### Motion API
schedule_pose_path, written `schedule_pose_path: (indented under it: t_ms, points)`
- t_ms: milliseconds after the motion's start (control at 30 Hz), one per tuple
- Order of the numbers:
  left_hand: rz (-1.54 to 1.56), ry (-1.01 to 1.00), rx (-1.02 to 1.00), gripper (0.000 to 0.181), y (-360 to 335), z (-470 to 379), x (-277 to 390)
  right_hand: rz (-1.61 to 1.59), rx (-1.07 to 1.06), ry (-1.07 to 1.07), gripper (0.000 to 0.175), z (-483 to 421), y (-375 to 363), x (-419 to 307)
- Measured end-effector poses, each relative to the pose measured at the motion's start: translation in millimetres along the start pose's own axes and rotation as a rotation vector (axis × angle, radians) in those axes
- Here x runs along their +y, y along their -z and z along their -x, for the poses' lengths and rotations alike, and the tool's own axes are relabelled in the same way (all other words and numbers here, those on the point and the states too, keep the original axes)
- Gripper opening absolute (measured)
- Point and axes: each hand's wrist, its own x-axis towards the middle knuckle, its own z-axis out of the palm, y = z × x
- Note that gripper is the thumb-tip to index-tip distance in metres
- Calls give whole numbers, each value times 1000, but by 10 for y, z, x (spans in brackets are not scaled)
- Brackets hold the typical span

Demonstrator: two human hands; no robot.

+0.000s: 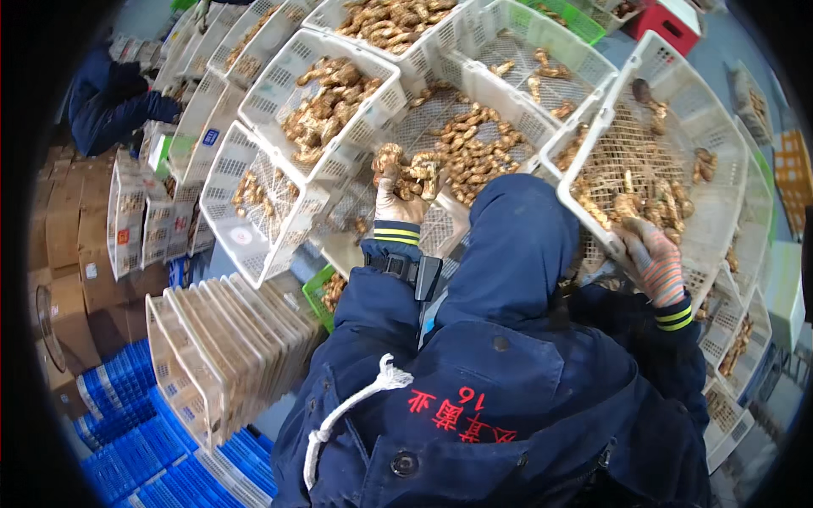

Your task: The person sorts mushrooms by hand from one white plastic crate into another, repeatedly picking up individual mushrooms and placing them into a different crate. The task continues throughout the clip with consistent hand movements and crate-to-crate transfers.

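My left hand, palm up in a pale glove, holds a small bunch of brown mushrooms above a white mesh crate. Loose small mushrooms lie on that crate's floor, just right of the bunch. My right hand, in a striped knit glove, grips the near rim of a tilted white plastic crate. Beside its fingertips, mushrooms lie on the crate's mesh bottom. The dark blue sleeves and hood cover part of the view between the hands.
White crates of mushrooms stand left and ahead. Stacked empty white crates, blue crates and cardboard boxes fill the lower left. A co-worker in dark blue is at upper left. A red box stands at upper right.
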Motion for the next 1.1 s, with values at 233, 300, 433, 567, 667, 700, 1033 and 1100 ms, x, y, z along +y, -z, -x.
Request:
schedule_pose_path:
  t_ms: [233, 300, 433, 567, 667, 700, 1033, 1100]
  points:
    - [-194, -99, 458, 33, 1085, 1244, 1114, 8, 97, -44, 32, 100, -279, 130]
    - [-244, -95, 476, 34, 1753, 1760, 1591, 10, 87, -51, 33, 86, -281, 42]
    - [-301, -191, 825, 30, 1507, 2183, 1651, 111, 144, 0, 31, 129, -273, 163]
    - [-516, -366, 1076, 23, 1914, 2641, 1937, 86, 119, 21, 28, 116, -337, 270]
    - [-549, -368, 1063, 29, 1954, 2302, 1973, 87, 170, 3, 26, 138, -284, 126]
    - [-420, -335, 894, 36, 1637, 2097, 1855, -135, 236, -82, 25, 131, -313, 216]
    - [-747, 14, -428, 37, -1359, 1148, -247, 95, 108, 631, 78, 144, -236, -1349]
    - [-923, 84, -540, 31, -1895, 1285, -721, -4, 198, 617, 83, 136, -184, -1347]
